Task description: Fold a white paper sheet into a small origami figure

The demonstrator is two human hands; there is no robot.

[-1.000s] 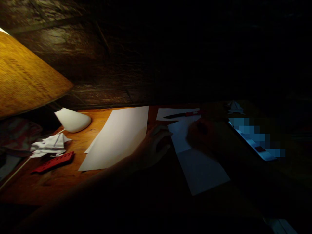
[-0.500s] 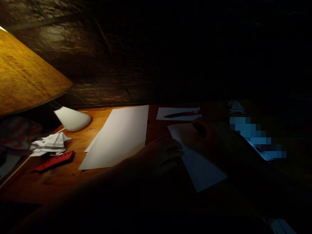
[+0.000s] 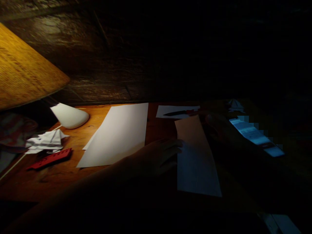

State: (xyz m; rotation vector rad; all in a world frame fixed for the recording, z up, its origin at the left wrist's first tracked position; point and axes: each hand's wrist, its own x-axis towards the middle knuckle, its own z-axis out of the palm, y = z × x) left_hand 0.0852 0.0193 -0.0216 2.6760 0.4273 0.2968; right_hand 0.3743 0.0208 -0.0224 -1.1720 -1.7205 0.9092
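Observation:
A narrow sheet of paper [image 3: 196,162] lies lengthwise on the wooden table [image 3: 63,178], its far end warm from the lamp and its near end bluish. My left hand [image 3: 158,156] rests at its left edge, fingers curled, their tips on the paper. In deep shadow, my right hand [image 3: 219,130] sits at the sheet's upper right corner; I cannot make out its fingers.
A large white sheet [image 3: 117,136] lies left of centre. A pen [image 3: 181,113] rests on a small paper [image 3: 170,110] behind. A lampshade [image 3: 24,74], a white cone [image 3: 69,116], folded papers [image 3: 45,141] and a red strip [image 3: 50,158] are at left. A lit phone [image 3: 255,136] lies at right.
The narrow sheet has turned from slanting to nearly straight and lies further left. My left hand moved right onto its edge; my right hand shifted off its top to the right.

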